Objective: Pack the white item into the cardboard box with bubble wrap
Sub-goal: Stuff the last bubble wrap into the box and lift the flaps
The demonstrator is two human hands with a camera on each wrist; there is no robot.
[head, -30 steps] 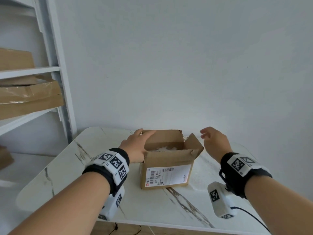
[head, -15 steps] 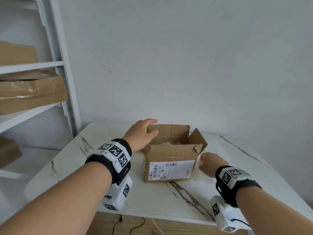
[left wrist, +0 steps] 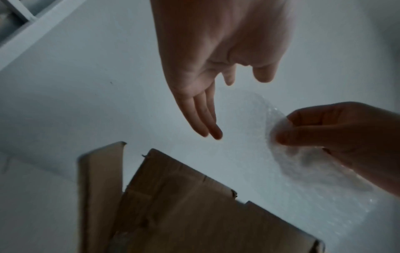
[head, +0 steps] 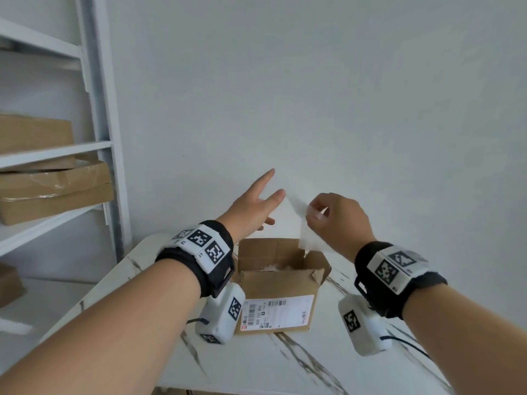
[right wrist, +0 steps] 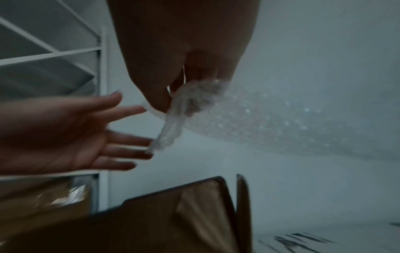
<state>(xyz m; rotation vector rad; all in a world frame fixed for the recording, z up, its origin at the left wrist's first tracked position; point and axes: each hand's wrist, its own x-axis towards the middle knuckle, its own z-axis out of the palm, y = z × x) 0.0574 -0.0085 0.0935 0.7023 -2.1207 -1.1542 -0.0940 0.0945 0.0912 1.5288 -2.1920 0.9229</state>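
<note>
White marble table (head: 285, 363) by plain wall | cardboard box (head: 278, 292) open, something pale inside, likely the white item | right hand (head: 336, 220) pinches bubble wrap (head: 306, 238) above box | left hand (head: 253, 206) spread, empty | left: wrap in, flaps closed

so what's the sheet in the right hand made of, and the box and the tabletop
Sheet: looks like clear plastic bubble wrap; translucent, dotted with small shiny bubbles, bunched where the right hand pinches it.
Box: brown corrugated cardboard, matt, torn flap edges, with a printed paper label.
Tabletop: glossy white with dark veins, marble or a marble-look surface; cannot tell which.
</note>
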